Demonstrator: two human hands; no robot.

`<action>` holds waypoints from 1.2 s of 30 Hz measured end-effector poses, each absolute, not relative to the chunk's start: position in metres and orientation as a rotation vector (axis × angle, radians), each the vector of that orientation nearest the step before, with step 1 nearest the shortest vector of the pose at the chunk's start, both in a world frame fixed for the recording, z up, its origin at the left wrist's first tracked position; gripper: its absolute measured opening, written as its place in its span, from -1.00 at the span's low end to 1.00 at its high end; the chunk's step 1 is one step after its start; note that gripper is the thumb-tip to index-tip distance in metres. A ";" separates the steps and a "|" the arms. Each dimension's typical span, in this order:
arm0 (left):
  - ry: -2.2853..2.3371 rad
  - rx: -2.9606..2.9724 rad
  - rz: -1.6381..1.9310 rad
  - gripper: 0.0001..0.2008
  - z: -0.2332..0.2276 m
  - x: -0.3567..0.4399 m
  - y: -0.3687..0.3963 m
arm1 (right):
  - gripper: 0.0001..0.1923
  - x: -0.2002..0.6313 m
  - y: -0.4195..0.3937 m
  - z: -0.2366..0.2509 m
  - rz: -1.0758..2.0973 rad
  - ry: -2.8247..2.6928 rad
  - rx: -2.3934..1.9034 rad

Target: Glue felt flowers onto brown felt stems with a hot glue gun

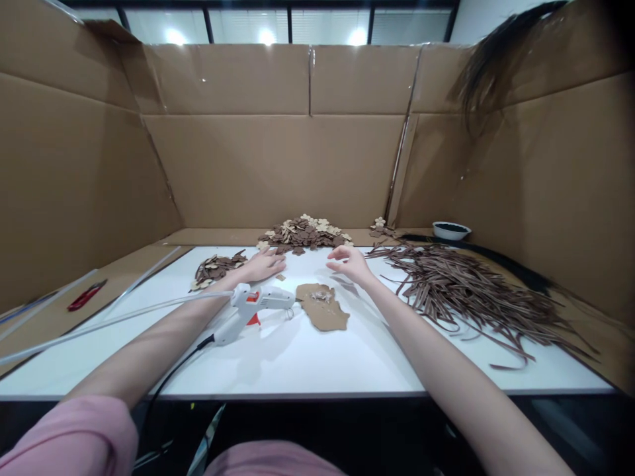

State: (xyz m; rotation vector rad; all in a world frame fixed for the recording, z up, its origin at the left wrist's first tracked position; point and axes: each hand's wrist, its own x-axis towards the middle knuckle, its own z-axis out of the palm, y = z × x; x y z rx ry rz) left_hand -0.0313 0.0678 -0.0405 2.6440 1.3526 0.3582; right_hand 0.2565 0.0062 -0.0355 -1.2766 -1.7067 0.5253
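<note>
On the white table (307, 357), both bare hands reach toward the far edge. Left hand (262, 264): palm down, fingers spread flat, resting beside a small heap of brown cutouts (215, 268), grasping nothing. Right hand (350, 261): loosely open, hovering just before the larger pile of flower cutouts (302, 233), empty. Glue gun (260, 303) lies between the forearms, nozzle toward a brown cardboard piece (325, 309). Brown strips (466, 291) lie to the right; a bowl (450, 230) sits beyond them.
</note>
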 end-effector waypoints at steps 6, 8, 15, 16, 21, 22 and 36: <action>1.549 2.606 0.199 -0.32 -0.049 -0.032 0.082 | -0.85 0.270 0.007 -0.041 0.224 -1.697 -1.668; 1.565 2.614 0.170 -0.31 -0.050 -0.030 0.086 | -0.82 0.276 0.008 -0.043 0.184 -1.662 -1.774; 1.487 2.691 0.327 -0.33 -0.039 -0.024 0.074 | -0.58 0.294 0.012 -0.050 0.087 -1.655 -2.054; 1.441 2.691 0.401 -0.33 -0.035 -0.024 0.068 | -0.57 0.296 0.012 -0.051 0.077 -1.672 -2.107; 1.251 2.465 0.684 -0.36 -0.015 -0.024 0.030 | -0.62 0.310 0.013 -0.046 0.049 -1.654 -2.228; 1.230 2.400 0.714 -0.39 -0.011 -0.024 0.023 | -0.63 0.312 0.013 -0.045 0.047 -1.644 -2.231; 1.270 2.222 0.815 -0.55 -0.022 -0.040 0.023 | -0.66 0.334 -0.004 0.000 0.145 -1.869 -2.215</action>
